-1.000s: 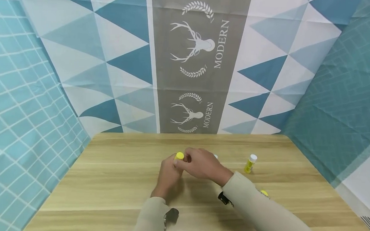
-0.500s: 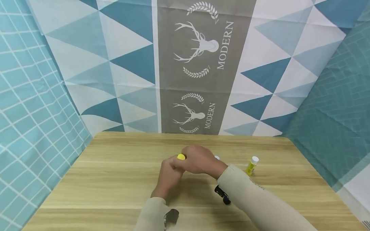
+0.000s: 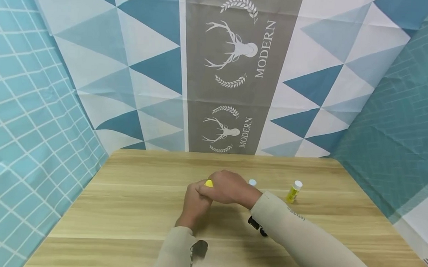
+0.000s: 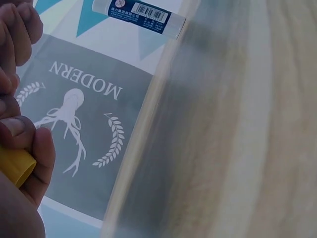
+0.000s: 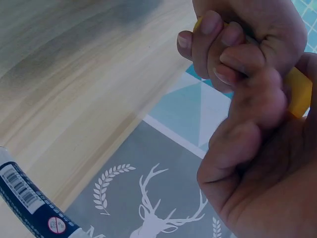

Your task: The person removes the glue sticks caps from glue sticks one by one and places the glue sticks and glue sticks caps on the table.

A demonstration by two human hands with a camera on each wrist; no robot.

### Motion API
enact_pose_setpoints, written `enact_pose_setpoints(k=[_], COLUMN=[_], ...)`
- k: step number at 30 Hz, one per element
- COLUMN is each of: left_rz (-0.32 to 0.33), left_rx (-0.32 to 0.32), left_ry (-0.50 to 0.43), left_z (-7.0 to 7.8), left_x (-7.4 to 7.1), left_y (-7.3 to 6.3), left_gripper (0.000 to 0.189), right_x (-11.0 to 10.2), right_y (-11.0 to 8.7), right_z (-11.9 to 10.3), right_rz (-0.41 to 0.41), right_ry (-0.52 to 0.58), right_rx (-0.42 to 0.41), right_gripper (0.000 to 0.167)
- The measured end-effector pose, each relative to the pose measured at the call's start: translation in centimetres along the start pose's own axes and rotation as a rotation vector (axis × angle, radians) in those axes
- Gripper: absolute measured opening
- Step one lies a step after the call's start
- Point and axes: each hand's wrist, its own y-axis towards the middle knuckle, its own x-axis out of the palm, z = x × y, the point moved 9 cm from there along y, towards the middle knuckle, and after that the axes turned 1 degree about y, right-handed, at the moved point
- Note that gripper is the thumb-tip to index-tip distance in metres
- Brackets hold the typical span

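Note:
Both hands meet over the middle of the table around a yellow glue stick point(image 3: 209, 183), mostly hidden by fingers. My left hand point(image 3: 194, 205) grips it from the left. From the right, my right hand point(image 3: 229, 188) has its fingers curled round the same stick, thumb toward the left hand. In the left wrist view, a yellow end point(image 4: 19, 167) pokes out between fingers. The right wrist view shows a yellow side point(image 5: 298, 91) beside the right palm. Just behind the right wrist, the pale top of another glue stick point(image 3: 252, 182) shows; its dark blue barcode label point(image 4: 141, 14) faces the left wrist camera.
A yellow glue stick with a white cap point(image 3: 294, 192) stands on the wooden table point(image 3: 133, 209) farther right. Patterned cloth point(image 3: 159, 68) hangs behind the table's back edge, with tile-print cloth point(image 3: 30, 115) at the left. Black wrist devices point(image 3: 200, 249) sit under both sleeves.
My right hand has closed farther over the yellow glue stick, hiding more of its top. The left hand stays nearly in place. The head view has shifted slightly.

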Motion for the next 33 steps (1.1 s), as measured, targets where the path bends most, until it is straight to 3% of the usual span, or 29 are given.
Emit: enact_pose_setpoints(k=[10, 19, 33], left_rz=[-0.025, 0.056, 0.076], left_rx=[0.079, 0.109, 0.187], left_ry=[0.077, 0.150, 0.196], left_z=[0.3, 0.8, 1.5], left_x=[0.0, -1.1, -1.3], left_y=[0.3, -0.1, 0.0], left_gripper=[0.021, 0.020, 0.021], right_x=[0.3, -0.1, -0.8], right_y=[-0.6, -0.6, -1.1], right_z=[0.6, -0.3, -0.6], right_rz=[0.081, 0.155, 0.173], right_ry=[0.056, 0.052, 0.027], right_rx=[-0.021, -0.078, -0.101], right_gripper=[0.035, 0.034, 0.032])
